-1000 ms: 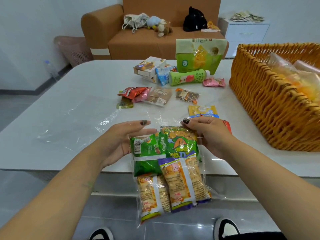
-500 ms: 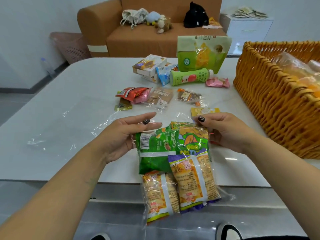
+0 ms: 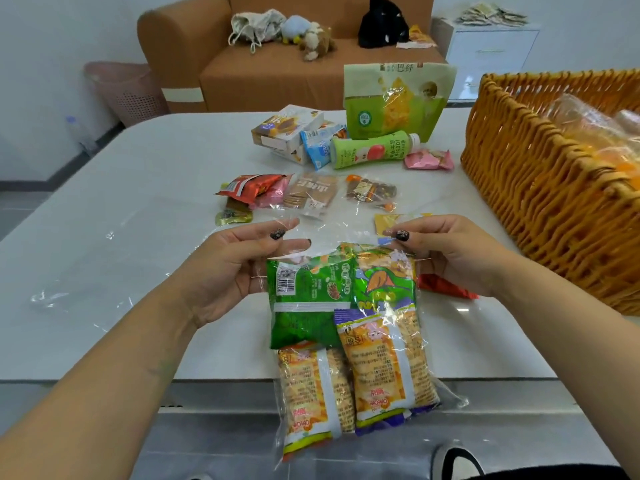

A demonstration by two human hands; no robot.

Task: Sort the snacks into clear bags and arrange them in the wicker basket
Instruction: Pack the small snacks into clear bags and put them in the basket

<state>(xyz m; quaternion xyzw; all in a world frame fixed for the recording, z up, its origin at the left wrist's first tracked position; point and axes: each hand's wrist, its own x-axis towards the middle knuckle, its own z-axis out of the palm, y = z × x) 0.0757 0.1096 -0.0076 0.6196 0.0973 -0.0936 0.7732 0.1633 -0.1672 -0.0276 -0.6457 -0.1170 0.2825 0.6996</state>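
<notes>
1. While the clear bag [image 3: 349, 337] hangs full of snack packets between both hands over the desk [image 3: 138, 188] edge, the left hand [image 3: 239, 271] and right hand [image 3: 446, 254] each pinch a top corner of its mouth.
2. Sealing looks like the step in hand.
3. Next: close that mouth, then carry it right to the wicker basket [image 3: 540, 188], just beyond the right hand.
4. Loose snacks [image 3: 311, 195] wait ahead of the fingers.
</notes>
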